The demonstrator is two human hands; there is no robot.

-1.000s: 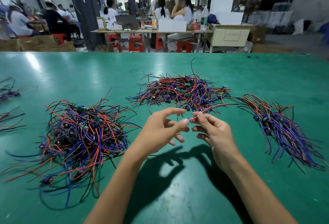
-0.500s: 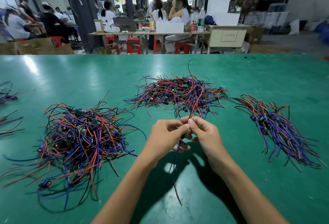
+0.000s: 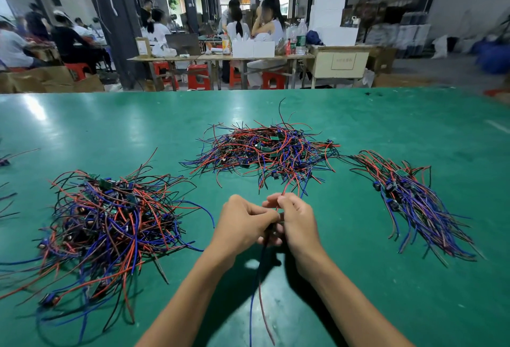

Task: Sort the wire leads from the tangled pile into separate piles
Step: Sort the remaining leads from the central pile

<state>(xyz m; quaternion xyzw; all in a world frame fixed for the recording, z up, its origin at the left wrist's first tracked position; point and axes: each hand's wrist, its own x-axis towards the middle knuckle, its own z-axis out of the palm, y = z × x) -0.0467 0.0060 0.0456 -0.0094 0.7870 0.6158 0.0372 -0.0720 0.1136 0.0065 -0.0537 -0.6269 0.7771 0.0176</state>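
Head view: left hand (image 3: 242, 225) and right hand (image 3: 296, 222) touching, each grip pinched on one wire lead (image 3: 260, 286) above green table (image 3: 358, 305); red and blue tails hang toward viewer; tangled pile (image 3: 265, 150) beyond; sorted pile (image 3: 414, 200) right; large heap (image 3: 110, 222) left.

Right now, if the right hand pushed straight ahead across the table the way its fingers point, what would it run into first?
Most likely the middle wire pile. The right hand, gripping a wire lead together with the left hand, points up-table toward that pile's near strands; depth is uncertain.
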